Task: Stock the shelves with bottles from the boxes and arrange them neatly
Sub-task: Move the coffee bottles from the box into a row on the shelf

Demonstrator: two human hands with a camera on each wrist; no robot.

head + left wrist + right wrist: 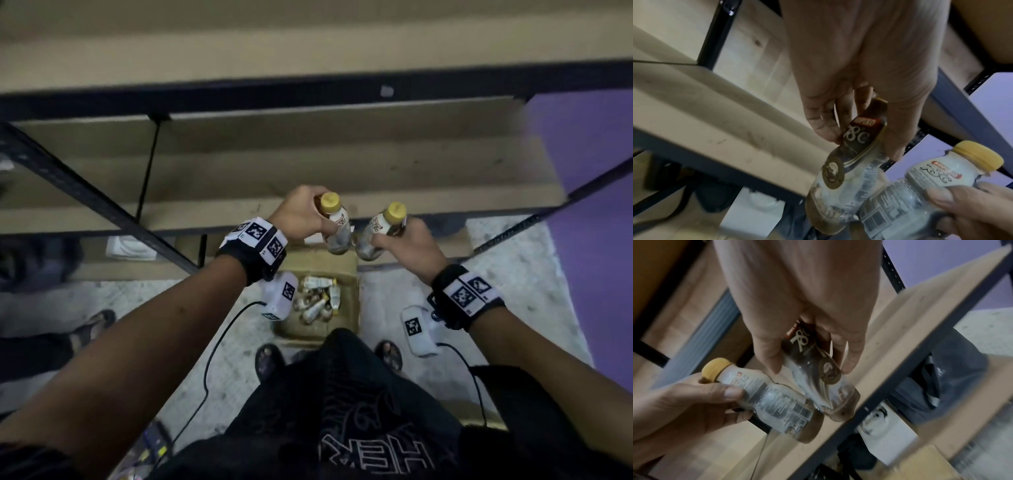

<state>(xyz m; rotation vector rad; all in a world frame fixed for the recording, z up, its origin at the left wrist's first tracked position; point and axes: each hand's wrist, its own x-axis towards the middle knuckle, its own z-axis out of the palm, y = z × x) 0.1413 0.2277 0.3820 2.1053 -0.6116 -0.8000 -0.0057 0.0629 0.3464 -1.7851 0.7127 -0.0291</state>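
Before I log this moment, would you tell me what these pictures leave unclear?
- Head view: bottles in the box on the floor are too small and dim to count; the left wrist unit covers part of them.
- Left wrist view: the left bottle's cap is hidden behind the left hand.
- Right wrist view: the right bottle's cap is hidden behind the right hand.

Left hand (301,214), right hand (406,245), fingers seemingly curled, gripping

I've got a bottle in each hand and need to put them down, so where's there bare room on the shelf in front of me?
The wooden shelf board just beyond both bottles looks bare from its front edge to the back, between the diagonal brace and the right upright. It is crowded only in the cardboard box on the floor below.
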